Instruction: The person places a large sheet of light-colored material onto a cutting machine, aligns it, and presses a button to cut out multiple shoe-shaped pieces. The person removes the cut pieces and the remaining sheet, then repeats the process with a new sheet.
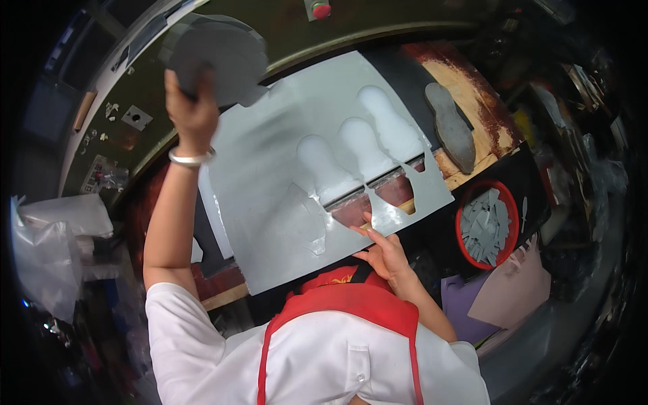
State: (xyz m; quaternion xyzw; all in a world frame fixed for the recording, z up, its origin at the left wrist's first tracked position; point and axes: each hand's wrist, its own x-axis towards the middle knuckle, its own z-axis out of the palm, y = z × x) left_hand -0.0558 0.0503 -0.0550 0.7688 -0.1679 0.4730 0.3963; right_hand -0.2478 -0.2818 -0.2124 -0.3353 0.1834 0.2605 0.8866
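Observation:
My left hand (pixel 192 111), with a bangle on its wrist, is raised over the far left of the bench. It grips a flat grey piece with a rounded edge (pixel 226 50); motion blurs it, and I cannot tell whether it is one layer or several. A large pale grey sheet (pixel 270 196) lies in front of me with sole-shaped openings cut through it. Through them show a white surface and a reddish-brown board (pixel 353 210). At the sheet's near edge, my right hand (pixel 388 256) has its thumb and fingers closed on the rim beside an opening.
A sole-shaped block (pixel 451 128) lies on the worn board at the right. Nearer, a red bowl (pixel 516 223) holds grey scraps. A dark green machine body (pixel 283 30) with a red button (pixel 321 11) spans the far side. Clear plastic bags (pixel 50 250) stand at the left.

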